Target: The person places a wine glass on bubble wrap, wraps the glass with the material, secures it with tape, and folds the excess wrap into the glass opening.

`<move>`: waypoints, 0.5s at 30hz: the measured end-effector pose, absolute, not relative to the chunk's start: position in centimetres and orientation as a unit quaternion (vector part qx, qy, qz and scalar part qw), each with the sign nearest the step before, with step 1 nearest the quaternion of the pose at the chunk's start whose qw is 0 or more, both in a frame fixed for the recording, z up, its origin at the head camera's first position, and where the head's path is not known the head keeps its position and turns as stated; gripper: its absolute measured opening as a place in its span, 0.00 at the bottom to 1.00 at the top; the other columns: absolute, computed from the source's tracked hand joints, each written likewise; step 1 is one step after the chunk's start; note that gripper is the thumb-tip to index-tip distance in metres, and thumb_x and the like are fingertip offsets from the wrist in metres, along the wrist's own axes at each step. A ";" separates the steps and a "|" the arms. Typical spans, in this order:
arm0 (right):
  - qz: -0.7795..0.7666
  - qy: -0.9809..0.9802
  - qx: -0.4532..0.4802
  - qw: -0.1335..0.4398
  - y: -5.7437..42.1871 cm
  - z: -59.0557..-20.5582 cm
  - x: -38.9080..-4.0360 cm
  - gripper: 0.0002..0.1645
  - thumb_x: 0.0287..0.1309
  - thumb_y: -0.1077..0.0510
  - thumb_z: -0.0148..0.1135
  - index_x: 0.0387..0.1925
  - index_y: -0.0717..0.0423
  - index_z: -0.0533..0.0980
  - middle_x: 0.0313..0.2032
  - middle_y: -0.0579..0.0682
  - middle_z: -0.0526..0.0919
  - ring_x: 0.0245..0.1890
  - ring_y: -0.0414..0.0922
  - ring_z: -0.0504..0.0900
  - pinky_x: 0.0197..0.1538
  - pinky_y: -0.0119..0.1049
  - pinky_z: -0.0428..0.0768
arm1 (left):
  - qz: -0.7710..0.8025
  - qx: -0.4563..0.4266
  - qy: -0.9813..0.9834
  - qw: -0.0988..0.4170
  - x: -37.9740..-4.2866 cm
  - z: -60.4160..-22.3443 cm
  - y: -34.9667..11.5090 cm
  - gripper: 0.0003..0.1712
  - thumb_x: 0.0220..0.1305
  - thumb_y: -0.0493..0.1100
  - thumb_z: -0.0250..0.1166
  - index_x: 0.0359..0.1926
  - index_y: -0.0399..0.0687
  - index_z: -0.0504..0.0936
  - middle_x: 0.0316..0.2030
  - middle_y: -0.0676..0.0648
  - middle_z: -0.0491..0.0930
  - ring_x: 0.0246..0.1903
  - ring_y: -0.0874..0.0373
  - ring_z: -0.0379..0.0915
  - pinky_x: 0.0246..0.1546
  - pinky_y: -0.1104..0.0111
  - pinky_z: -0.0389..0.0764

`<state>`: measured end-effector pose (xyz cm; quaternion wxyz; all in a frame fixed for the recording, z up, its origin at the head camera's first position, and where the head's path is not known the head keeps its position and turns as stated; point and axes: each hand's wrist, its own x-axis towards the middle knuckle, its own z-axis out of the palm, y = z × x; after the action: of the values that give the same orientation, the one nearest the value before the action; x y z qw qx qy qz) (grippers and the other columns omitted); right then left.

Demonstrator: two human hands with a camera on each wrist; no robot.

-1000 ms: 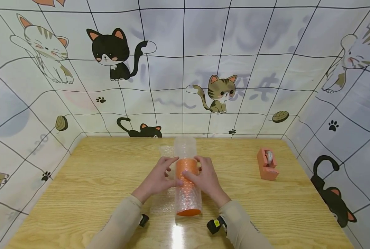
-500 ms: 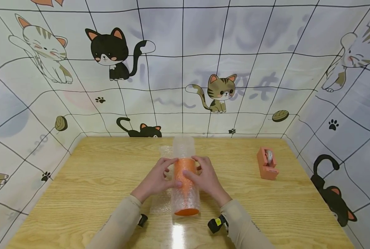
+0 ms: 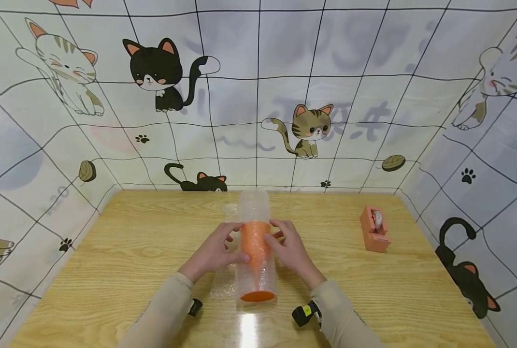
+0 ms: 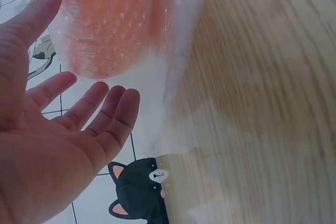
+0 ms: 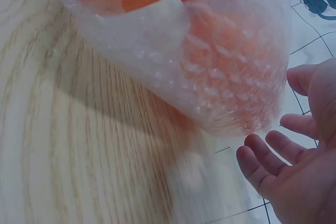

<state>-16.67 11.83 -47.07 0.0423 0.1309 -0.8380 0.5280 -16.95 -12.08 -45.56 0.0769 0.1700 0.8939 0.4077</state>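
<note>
An orange goblet (image 3: 254, 239) lies on its side in the middle of the table, its bowl away from me and its round foot near me. Clear bubble wrap (image 3: 265, 278) surrounds it and extends beyond the bowl; a loose flap lies flat to the left. My left hand (image 3: 212, 249) is at the left side, its thumb against the wrap and its fingers spread, relaxed. On the opposite side, my right hand (image 3: 290, 249) has its thumb at the wrap's edge. In the right wrist view its fingers (image 5: 254, 166) are loosely bent beside the roll, gripping nothing.
A pink tape dispenser (image 3: 374, 229) with a roll of tape stands at the right of the wooden table (image 3: 154, 227). Cloth printed with cats (image 3: 258, 96) hangs behind the table and along both sides.
The wrapped goblet has rolled slightly to the left. My left hand has shifted left with it, and my right thumb has slid from its top toward its right edge.
</note>
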 end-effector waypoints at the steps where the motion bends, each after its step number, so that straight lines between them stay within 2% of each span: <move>1: 0.529 -0.837 0.132 0.042 11.9 -47.1 -16.7 0.26 0.71 0.61 0.63 0.66 0.64 0.73 0.59 0.64 0.74 0.49 0.56 0.82 0.49 0.41 0.83 | 0.407 0.169 0.894 0.077 -16.9 -45.6 -12.1 0.49 0.51 0.54 0.83 0.72 0.56 0.71 0.65 0.49 0.72 0.54 0.48 0.74 0.50 0.57 0.80; 9: 0.542 -0.829 0.137 0.028 11.9 -47.4 -16.7 0.28 0.70 0.61 0.65 0.68 0.64 0.71 0.62 0.64 0.73 0.51 0.58 0.82 0.52 0.47 0.83 | 0.412 0.163 0.893 0.082 -16.9 -45.6 -12.7 0.49 0.51 0.49 0.84 0.72 0.52 0.71 0.64 0.47 0.73 0.53 0.48 0.74 0.50 0.56 0.80; 15: 0.550 -0.821 0.150 0.016 11.9 -47.8 -16.7 0.31 0.69 0.60 0.66 0.69 0.63 0.70 0.64 0.64 0.73 0.55 0.61 0.81 0.55 0.54 0.83 | 0.413 0.156 0.893 0.085 -16.8 -45.6 -13.3 0.49 0.51 0.50 0.83 0.72 0.51 0.71 0.65 0.47 0.74 0.54 0.48 0.74 0.50 0.56 0.81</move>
<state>-16.69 11.95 -47.79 0.0156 0.1503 -0.8214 0.5499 -16.83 -13.25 -45.64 0.0848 0.1557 0.8934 0.4129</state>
